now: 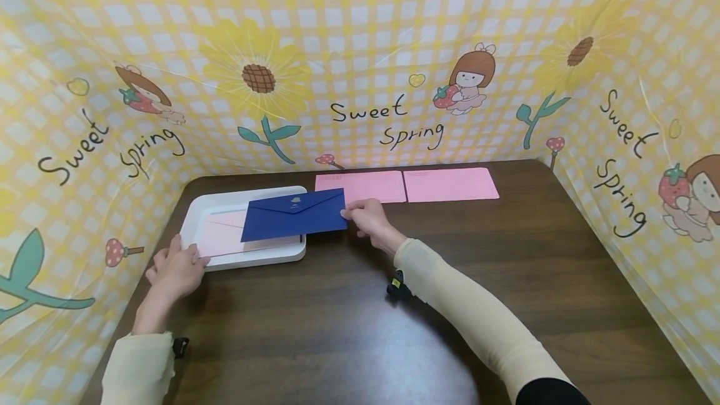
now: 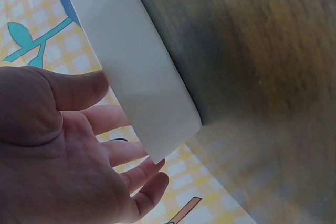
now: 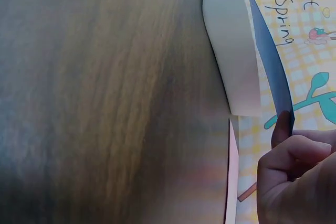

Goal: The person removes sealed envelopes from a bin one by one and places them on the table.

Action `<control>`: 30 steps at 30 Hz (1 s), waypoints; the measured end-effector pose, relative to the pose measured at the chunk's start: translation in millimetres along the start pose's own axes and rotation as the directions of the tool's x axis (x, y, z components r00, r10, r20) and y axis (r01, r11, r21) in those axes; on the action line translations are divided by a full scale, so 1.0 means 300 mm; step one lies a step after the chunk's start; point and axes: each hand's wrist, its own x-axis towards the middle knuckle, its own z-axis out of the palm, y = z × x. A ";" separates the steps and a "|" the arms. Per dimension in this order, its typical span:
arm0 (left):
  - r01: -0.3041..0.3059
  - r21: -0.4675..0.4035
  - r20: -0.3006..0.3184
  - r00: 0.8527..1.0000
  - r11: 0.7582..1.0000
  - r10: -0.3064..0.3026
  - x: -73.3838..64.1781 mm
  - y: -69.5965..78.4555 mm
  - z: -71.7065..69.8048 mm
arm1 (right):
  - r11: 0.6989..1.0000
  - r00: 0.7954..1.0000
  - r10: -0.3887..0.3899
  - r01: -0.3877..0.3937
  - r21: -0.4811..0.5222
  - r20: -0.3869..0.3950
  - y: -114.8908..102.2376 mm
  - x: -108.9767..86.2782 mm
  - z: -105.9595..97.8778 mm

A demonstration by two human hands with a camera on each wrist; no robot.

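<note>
A dark blue envelope [image 1: 295, 214] with a pointed flap is pinched at its right edge by my right hand [image 1: 371, 222]. It is held over the right part of a white tray [image 1: 247, 262]. Inside the tray lies a pale pink envelope [image 1: 222, 239], partly covered by the blue one. My left hand [image 1: 179, 269] is at the tray's front left corner, its fingers touching the rim. In the left wrist view the left thumb and fingers [image 2: 128, 116] reach along the tray's wall [image 2: 136, 66]. The right wrist view shows the blue envelope [image 3: 273, 61] edge-on, raised above the tray [image 3: 231, 45].
Two pink envelopes [image 1: 450, 185] lie side by side along the back edge of the dark wooden table [image 1: 360, 317], right of the tray. A yellow checked cloth [image 1: 360, 49] with printed flowers and figures walls in the back and both sides.
</note>
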 end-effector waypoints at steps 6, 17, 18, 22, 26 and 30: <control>-0.008 -0.001 0.004 1.000 1.000 0.008 0.001 -0.004 -0.004 | 1.000 1.000 -0.011 0.010 0.016 0.018 0.005 -0.011 -0.033; -0.018 -0.018 0.010 1.000 1.000 0.018 -0.003 -0.009 0.000 | 1.000 0.999 -0.025 0.025 0.014 0.024 0.019 -0.048 -0.094; -0.018 -0.017 0.009 1.000 1.000 0.018 -0.003 -0.009 0.000 | 1.000 0.999 -0.028 0.027 0.015 0.028 0.022 -0.050 -0.099; -0.020 -0.017 0.009 1.000 1.000 0.020 -0.002 -0.010 0.002 | 0.999 0.998 -0.036 0.035 0.020 0.044 0.033 -0.056 -0.122; -0.021 -0.018 0.012 1.000 1.000 0.021 -0.001 -0.011 0.004 | 0.999 0.998 -0.036 0.035 0.027 0.047 0.044 -0.061 -0.146; -0.023 -0.018 0.014 1.000 1.000 0.023 -0.001 -0.010 0.006 | 0.999 0.998 -0.045 0.044 0.020 0.046 0.054 -0.068 -0.165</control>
